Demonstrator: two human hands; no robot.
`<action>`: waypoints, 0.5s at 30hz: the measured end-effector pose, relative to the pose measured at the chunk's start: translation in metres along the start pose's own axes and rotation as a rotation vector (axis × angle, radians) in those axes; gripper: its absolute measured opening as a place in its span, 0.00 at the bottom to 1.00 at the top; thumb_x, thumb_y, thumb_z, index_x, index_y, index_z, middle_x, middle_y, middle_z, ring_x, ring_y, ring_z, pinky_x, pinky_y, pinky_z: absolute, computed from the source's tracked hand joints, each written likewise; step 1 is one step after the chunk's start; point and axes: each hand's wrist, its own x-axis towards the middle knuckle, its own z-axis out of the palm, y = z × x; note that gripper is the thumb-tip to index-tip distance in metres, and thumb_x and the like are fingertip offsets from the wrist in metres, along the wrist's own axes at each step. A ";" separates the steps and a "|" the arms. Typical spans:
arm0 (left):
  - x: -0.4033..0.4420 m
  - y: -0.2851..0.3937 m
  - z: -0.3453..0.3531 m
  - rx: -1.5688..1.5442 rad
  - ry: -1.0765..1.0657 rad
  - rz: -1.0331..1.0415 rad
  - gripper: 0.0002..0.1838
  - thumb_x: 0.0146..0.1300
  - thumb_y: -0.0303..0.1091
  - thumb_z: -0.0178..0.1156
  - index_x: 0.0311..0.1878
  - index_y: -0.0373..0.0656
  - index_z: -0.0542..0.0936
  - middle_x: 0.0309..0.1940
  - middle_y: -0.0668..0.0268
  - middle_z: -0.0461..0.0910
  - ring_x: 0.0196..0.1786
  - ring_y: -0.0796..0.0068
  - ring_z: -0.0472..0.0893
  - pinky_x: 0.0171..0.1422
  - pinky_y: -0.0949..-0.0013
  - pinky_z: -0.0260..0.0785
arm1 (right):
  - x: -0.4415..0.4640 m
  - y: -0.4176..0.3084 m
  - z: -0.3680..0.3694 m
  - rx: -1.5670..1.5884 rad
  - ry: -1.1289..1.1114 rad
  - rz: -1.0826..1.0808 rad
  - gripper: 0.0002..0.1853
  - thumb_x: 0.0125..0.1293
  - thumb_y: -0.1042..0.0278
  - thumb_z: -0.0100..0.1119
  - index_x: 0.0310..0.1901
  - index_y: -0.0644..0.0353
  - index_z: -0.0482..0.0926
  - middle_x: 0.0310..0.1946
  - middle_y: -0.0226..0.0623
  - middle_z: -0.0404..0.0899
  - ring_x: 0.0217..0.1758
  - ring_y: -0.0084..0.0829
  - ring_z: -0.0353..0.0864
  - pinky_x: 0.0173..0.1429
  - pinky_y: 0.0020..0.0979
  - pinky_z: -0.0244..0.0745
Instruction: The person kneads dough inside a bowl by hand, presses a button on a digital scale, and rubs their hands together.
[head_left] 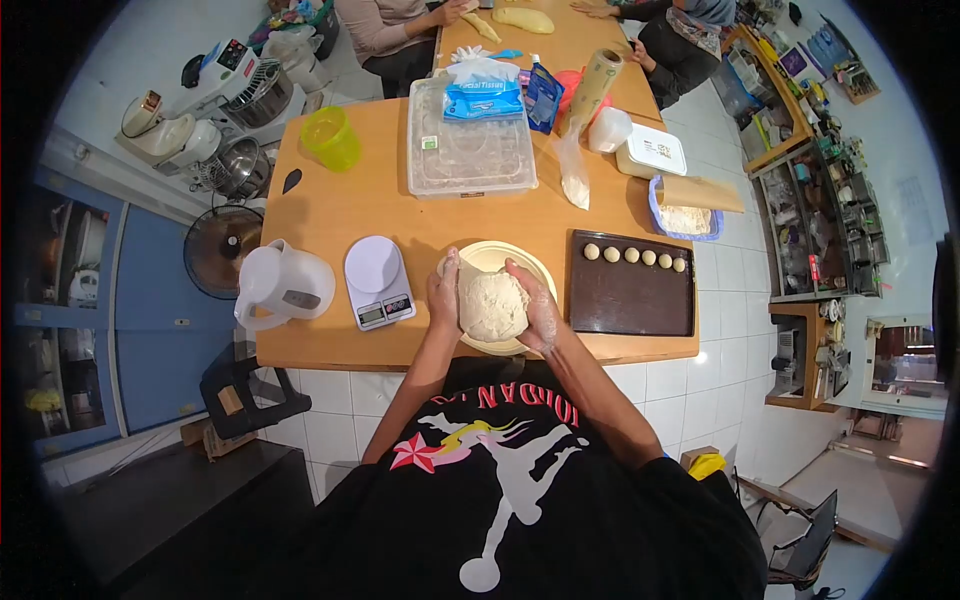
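Note:
A large pale lump of dough is held between my two hands over a cream-coloured round bowl. My left hand cups the dough's left side, and my right hand presses its right side, with flour or dough smeared on the skin. Whether the lump rests on the bowl's bottom I cannot tell. Left of the bowl is a white digital kitchen scale with nothing on its plate. To the right, a dark baking tray carries a row of several small dough balls along its far side.
A white pitcher stands at the table's left, with a yellow-green cup behind it. A lidded plastic box bears a tissue pack. A blue basket of flour sits behind the tray. Two people work at the far end.

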 end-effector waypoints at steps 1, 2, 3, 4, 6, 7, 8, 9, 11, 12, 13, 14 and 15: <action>-0.002 0.001 0.002 -0.086 -0.061 -0.053 0.19 0.72 0.48 0.52 0.44 0.39 0.78 0.37 0.61 0.81 0.35 0.72 0.83 0.40 0.69 0.78 | -0.004 -0.004 0.006 -0.014 -0.028 0.011 0.32 0.71 0.39 0.44 0.58 0.62 0.73 0.54 0.43 0.79 0.55 0.35 0.81 0.61 0.38 0.75; -0.001 0.001 0.001 -0.181 -0.148 -0.114 0.20 0.72 0.49 0.50 0.48 0.39 0.76 0.41 0.59 0.81 0.40 0.69 0.83 0.45 0.66 0.78 | -0.009 -0.011 0.014 -0.027 -0.056 0.018 0.32 0.71 0.37 0.43 0.57 0.62 0.73 0.55 0.43 0.79 0.56 0.35 0.80 0.62 0.38 0.74; -0.002 -0.001 0.000 -0.274 -0.237 -0.177 0.22 0.72 0.50 0.48 0.53 0.40 0.75 0.45 0.57 0.80 0.44 0.67 0.83 0.49 0.64 0.78 | -0.011 -0.016 0.018 -0.039 -0.083 0.023 0.33 0.71 0.36 0.42 0.57 0.61 0.73 0.55 0.43 0.78 0.56 0.34 0.80 0.62 0.38 0.74; -0.007 0.003 0.004 -0.368 -0.325 -0.243 0.24 0.73 0.51 0.46 0.57 0.40 0.74 0.50 0.55 0.79 0.49 0.64 0.83 0.53 0.62 0.78 | -0.009 -0.018 0.018 -0.067 -0.084 0.000 0.35 0.72 0.34 0.38 0.59 0.61 0.72 0.56 0.44 0.77 0.57 0.35 0.79 0.63 0.37 0.72; -0.018 0.010 0.015 -0.388 -0.362 -0.254 0.28 0.73 0.53 0.42 0.64 0.40 0.69 0.57 0.55 0.75 0.56 0.63 0.80 0.59 0.60 0.75 | -0.004 -0.023 0.019 -0.124 -0.086 -0.047 0.37 0.72 0.32 0.32 0.61 0.61 0.70 0.57 0.46 0.75 0.59 0.37 0.77 0.65 0.37 0.69; -0.023 0.015 0.021 -0.397 -0.381 -0.259 0.30 0.73 0.54 0.40 0.67 0.41 0.67 0.60 0.55 0.73 0.59 0.63 0.78 0.62 0.58 0.73 | -0.002 -0.024 0.017 -0.273 -0.042 -0.064 0.39 0.72 0.32 0.30 0.62 0.62 0.70 0.58 0.47 0.73 0.61 0.38 0.74 0.67 0.37 0.66; -0.023 0.014 0.020 -0.395 -0.422 -0.272 0.31 0.74 0.54 0.39 0.69 0.41 0.65 0.62 0.55 0.72 0.62 0.62 0.76 0.65 0.57 0.70 | 0.003 -0.024 0.011 -0.420 0.002 -0.081 0.40 0.72 0.31 0.28 0.62 0.63 0.69 0.60 0.49 0.71 0.63 0.39 0.72 0.69 0.38 0.63; -0.022 0.013 0.018 -0.393 -0.462 -0.284 0.31 0.74 0.55 0.37 0.70 0.42 0.63 0.64 0.55 0.70 0.64 0.60 0.73 0.67 0.56 0.68 | 0.009 -0.023 0.004 -0.567 0.047 -0.097 0.41 0.72 0.30 0.26 0.62 0.64 0.68 0.61 0.50 0.68 0.65 0.40 0.69 0.70 0.39 0.60; -0.028 0.010 0.016 -0.393 -0.496 -0.320 0.31 0.74 0.55 0.37 0.71 0.43 0.62 0.65 0.56 0.69 0.65 0.60 0.72 0.68 0.56 0.67 | 0.026 -0.013 -0.018 -0.982 0.271 -0.338 0.37 0.73 0.33 0.28 0.57 0.64 0.70 0.50 0.45 0.73 0.52 0.35 0.73 0.62 0.35 0.66; -0.032 0.008 0.018 -0.396 -0.494 -0.341 0.31 0.74 0.55 0.38 0.70 0.43 0.63 0.64 0.56 0.70 0.64 0.61 0.73 0.67 0.56 0.68 | 0.035 -0.008 -0.030 -1.190 0.385 -0.458 0.35 0.74 0.34 0.29 0.54 0.64 0.70 0.44 0.43 0.76 0.45 0.33 0.75 0.58 0.34 0.68; -0.032 0.006 0.021 -0.400 -0.493 -0.353 0.30 0.74 0.55 0.39 0.69 0.43 0.64 0.63 0.57 0.72 0.63 0.62 0.74 0.66 0.57 0.69 | 0.037 -0.010 -0.035 -1.233 0.350 -0.501 0.33 0.75 0.38 0.31 0.52 0.65 0.70 0.45 0.45 0.74 0.48 0.34 0.73 0.58 0.34 0.67; -0.030 0.002 0.020 -0.321 -0.458 -0.326 0.30 0.74 0.55 0.40 0.67 0.43 0.66 0.60 0.57 0.73 0.61 0.62 0.76 0.65 0.57 0.70 | 0.039 -0.012 -0.040 -1.275 0.315 -0.545 0.30 0.76 0.41 0.32 0.50 0.67 0.69 0.46 0.47 0.72 0.51 0.36 0.72 0.58 0.35 0.66; -0.026 -0.007 0.016 -0.241 -0.420 -0.304 0.29 0.73 0.55 0.41 0.66 0.43 0.67 0.58 0.58 0.75 0.59 0.63 0.77 0.63 0.57 0.71 | 0.041 -0.003 -0.042 -1.402 0.512 -0.712 0.30 0.76 0.43 0.33 0.50 0.67 0.69 0.47 0.47 0.71 0.51 0.36 0.71 0.59 0.35 0.66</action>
